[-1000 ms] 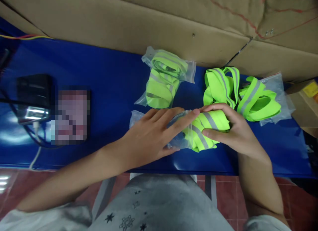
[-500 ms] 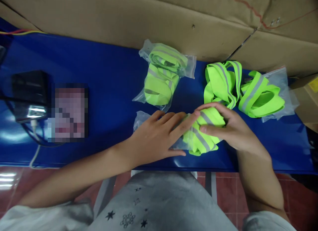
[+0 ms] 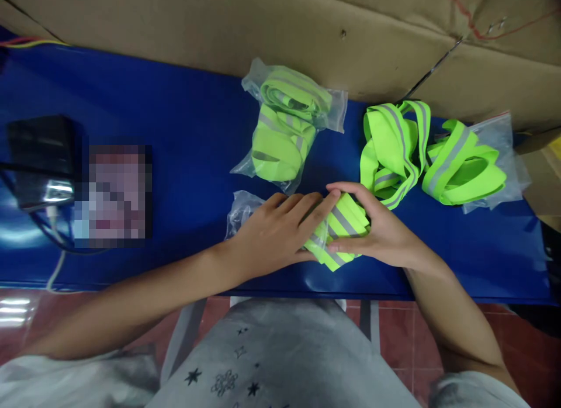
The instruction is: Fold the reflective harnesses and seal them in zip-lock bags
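Note:
A folded bundle of neon-yellow reflective strap (image 3: 346, 221) with grey stripes lies partly inside a clear plastic bag (image 3: 243, 212) near the table's front edge. My right hand (image 3: 379, 227) grips the bundle from its right side, thumb below and fingers above. Over the bag rests my left hand (image 3: 278, 230), palm down, holding the bag's mouth around the strap; its palm hides much of the bag. Behind my hands are two packed bags of folded strap, the rear bag (image 3: 295, 92) overlapping the front bag (image 3: 280, 145).
Loose reflective straps (image 3: 390, 145) lie at right, beside another loop (image 3: 464, 165) on an empty clear bag (image 3: 499, 145). At left stand a black device (image 3: 41, 156) with cables and a blurred-out object (image 3: 118, 197). A cardboard wall (image 3: 197, 34) backs the blue table (image 3: 184, 133).
My right hand has pushed the strap bundle leftward, deeper into the bag under my left hand. The view has shifted slightly.

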`<state>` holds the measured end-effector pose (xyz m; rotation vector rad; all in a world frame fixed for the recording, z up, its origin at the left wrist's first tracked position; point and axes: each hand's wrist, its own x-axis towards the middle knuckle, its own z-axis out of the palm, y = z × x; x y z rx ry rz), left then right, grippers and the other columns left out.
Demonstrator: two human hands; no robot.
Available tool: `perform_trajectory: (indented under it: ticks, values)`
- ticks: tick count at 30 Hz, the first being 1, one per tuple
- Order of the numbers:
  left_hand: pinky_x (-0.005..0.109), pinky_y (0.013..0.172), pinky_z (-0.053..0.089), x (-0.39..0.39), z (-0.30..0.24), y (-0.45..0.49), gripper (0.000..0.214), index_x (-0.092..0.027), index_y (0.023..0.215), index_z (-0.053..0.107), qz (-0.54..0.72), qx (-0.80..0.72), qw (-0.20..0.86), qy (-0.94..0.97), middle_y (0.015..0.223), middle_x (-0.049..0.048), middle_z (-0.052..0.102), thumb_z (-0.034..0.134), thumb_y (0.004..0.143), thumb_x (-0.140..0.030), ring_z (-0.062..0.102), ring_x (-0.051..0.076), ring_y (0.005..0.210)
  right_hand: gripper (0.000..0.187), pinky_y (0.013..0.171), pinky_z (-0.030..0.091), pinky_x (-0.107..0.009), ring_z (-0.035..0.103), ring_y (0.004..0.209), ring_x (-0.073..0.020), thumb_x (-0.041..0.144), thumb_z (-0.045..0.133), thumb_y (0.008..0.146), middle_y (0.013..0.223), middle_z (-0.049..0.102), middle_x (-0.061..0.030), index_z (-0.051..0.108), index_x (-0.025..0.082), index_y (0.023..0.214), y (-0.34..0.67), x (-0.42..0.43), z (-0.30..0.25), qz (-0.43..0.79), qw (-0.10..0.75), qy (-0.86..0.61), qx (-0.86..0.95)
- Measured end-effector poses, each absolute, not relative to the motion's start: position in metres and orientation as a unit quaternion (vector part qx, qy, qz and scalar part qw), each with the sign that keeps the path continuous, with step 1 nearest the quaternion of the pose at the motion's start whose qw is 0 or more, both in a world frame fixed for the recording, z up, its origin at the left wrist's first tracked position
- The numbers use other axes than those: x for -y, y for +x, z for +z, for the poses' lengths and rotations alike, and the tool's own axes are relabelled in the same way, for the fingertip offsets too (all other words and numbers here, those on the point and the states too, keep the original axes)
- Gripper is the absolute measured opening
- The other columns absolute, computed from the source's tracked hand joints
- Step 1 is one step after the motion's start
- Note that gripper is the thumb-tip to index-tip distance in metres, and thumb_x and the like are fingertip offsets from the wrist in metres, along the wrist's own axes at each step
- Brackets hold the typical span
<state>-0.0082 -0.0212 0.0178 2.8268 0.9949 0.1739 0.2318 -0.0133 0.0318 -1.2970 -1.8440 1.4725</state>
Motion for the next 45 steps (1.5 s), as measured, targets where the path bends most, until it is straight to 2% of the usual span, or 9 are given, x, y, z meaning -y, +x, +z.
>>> perform_trajectory:
  ticks: [8, 13, 17, 21, 24, 29, 32, 39, 45]
  values:
    - [0.043, 0.097, 0.052, 0.015, 0.014, -0.011, 0.121, -0.007, 0.164, 0.016, 0.127, -0.359, 0.071, 0.922, 0.147, 0.0247, 0.057, 0.062, 0.081, -0.080, 0.063, 0.037, 0.124, 0.063, 0.080, 0.059, -0.033, 0.065, 0.089, -0.0186, 0.046, 0.087, 0.073, 0.112, 0.064, 0.0001, 0.056, 0.032, 0.125, 0.235, 0.013, 0.016, 0.491, 0.342, -0.570, 0.563]
    - [0.044, 0.099, 0.051, 0.019, 0.013, -0.006, 0.118, -0.004, 0.163, 0.015, 0.119, -0.373, 0.045, 0.919, 0.149, 0.0262, 0.054, 0.064, 0.084, -0.076, 0.061, 0.038, 0.127, 0.064, 0.086, 0.060, -0.036, 0.066, 0.096, -0.0203, 0.049, 0.087, 0.074, 0.109, 0.064, 0.0005, 0.053, 0.034, 0.126, 0.226, 0.017, 0.005, 0.485, 0.377, -0.587, 0.526]
    - [0.044, 0.093, 0.054, 0.019, 0.011, -0.006, 0.100, -0.007, 0.161, 0.025, 0.158, -0.395, 0.044, 0.904, 0.142, 0.0229, 0.060, 0.064, 0.091, -0.066, 0.064, 0.036, 0.121, 0.076, 0.100, 0.058, -0.038, 0.065, 0.119, -0.0229, 0.049, 0.085, 0.076, 0.138, 0.058, -0.0026, 0.045, 0.036, 0.139, 0.224, 0.018, 0.009, 0.527, 0.372, -0.551, 0.529]
    - [0.044, 0.088, 0.055, 0.020, 0.009, -0.007, 0.094, -0.010, 0.160, 0.029, 0.166, -0.410, 0.057, 0.895, 0.138, 0.0210, 0.062, 0.069, 0.089, -0.056, 0.067, 0.036, 0.116, 0.099, 0.124, 0.041, -0.043, 0.046, 0.146, -0.0289, 0.044, 0.094, 0.067, 0.159, 0.043, -0.0038, 0.042, 0.034, 0.150, 0.230, 0.017, 0.025, 0.529, 0.318, -0.482, 0.621]
    - [0.043, 0.089, 0.054, 0.021, 0.009, -0.007, 0.091, -0.010, 0.160, 0.028, 0.158, -0.413, 0.046, 0.896, 0.139, 0.0212, 0.062, 0.070, 0.090, -0.049, 0.067, 0.035, 0.117, 0.092, 0.130, 0.031, -0.044, 0.038, 0.153, -0.0299, 0.038, 0.096, 0.065, 0.161, 0.042, -0.0034, 0.050, 0.031, 0.144, 0.231, 0.019, 0.031, 0.491, 0.304, -0.463, 0.673]
    - [0.042, 0.088, 0.055, 0.018, 0.007, -0.007, 0.104, -0.010, 0.159, 0.031, 0.184, -0.398, 0.033, 0.898, 0.135, 0.0198, 0.065, 0.063, 0.085, -0.076, 0.069, 0.034, 0.112, 0.062, 0.094, 0.060, -0.039, 0.068, 0.105, -0.0224, 0.036, 0.090, 0.072, 0.118, 0.067, -0.0005, 0.059, 0.032, 0.126, 0.225, 0.021, 0.023, 0.535, 0.349, -0.526, 0.561]
    - [0.043, 0.089, 0.056, 0.018, 0.007, -0.006, 0.114, -0.008, 0.160, 0.029, 0.183, -0.402, 0.010, 0.897, 0.137, 0.0215, 0.063, 0.062, 0.079, -0.082, 0.068, 0.036, 0.113, 0.065, 0.071, 0.062, -0.033, 0.068, 0.081, -0.0174, 0.034, 0.092, 0.068, 0.097, 0.068, 0.0033, 0.058, 0.034, 0.123, 0.223, 0.019, 0.017, 0.614, 0.390, -0.535, 0.430]
    - [0.041, 0.084, 0.056, 0.022, 0.006, -0.002, 0.091, -0.009, 0.159, 0.029, 0.182, -0.424, -0.018, 0.887, 0.136, 0.0223, 0.064, 0.052, 0.096, -0.070, 0.070, 0.034, 0.112, 0.063, 0.073, 0.060, -0.032, 0.066, 0.087, -0.0173, 0.037, 0.091, 0.071, 0.103, 0.065, 0.0016, 0.057, 0.035, 0.124, 0.212, 0.024, 0.008, 0.523, 0.442, -0.565, 0.461]
    - [0.039, 0.078, 0.056, 0.021, 0.009, -0.006, 0.101, -0.009, 0.159, 0.032, 0.196, -0.447, -0.009, 0.873, 0.128, 0.0193, 0.069, 0.052, 0.089, -0.079, 0.073, 0.031, 0.100, 0.055, 0.079, 0.057, -0.034, 0.065, 0.089, -0.0184, 0.036, 0.087, 0.077, 0.105, 0.066, 0.0003, 0.057, 0.031, 0.123, 0.219, 0.025, 0.017, 0.446, 0.379, -0.544, 0.601]
